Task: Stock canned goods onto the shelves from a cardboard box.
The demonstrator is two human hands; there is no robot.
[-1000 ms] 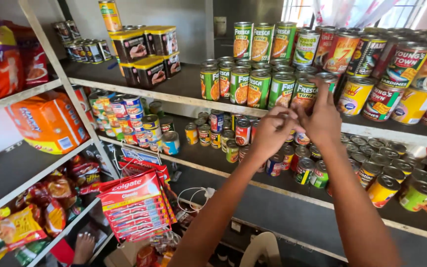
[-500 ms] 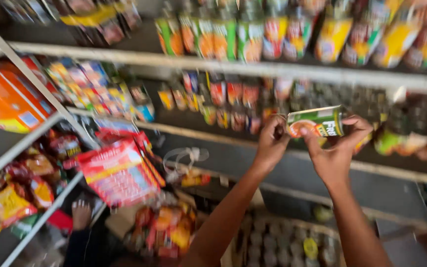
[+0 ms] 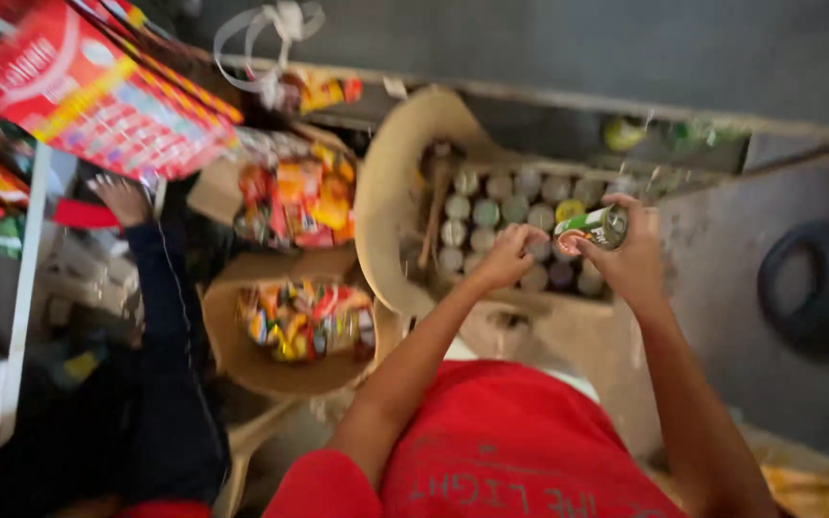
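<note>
I look straight down at the floor. My right hand (image 3: pixel 633 257) grips a small green-labelled can (image 3: pixel 592 228), held on its side. My left hand (image 3: pixel 509 256) touches the can's other end, fingers curled. Both hands hover over an open cardboard box (image 3: pixel 390 192) filled with several upright cans (image 3: pixel 491 216), tops facing up. My red shirt fills the bottom of the view.
Two open cartons of bright snack packets (image 3: pixel 301 319) sit left of the can box. A red hanging pack display (image 3: pixel 88 91) and shelf edge are at upper left. Another person's bare foot (image 3: pixel 122 197) and dark trouser leg stand at left. A dark ring (image 3: pixel 817 288) lies at right.
My hands took a green can off the upper shelf and brought it down; my view swung from the shelves to the floor box below.
</note>
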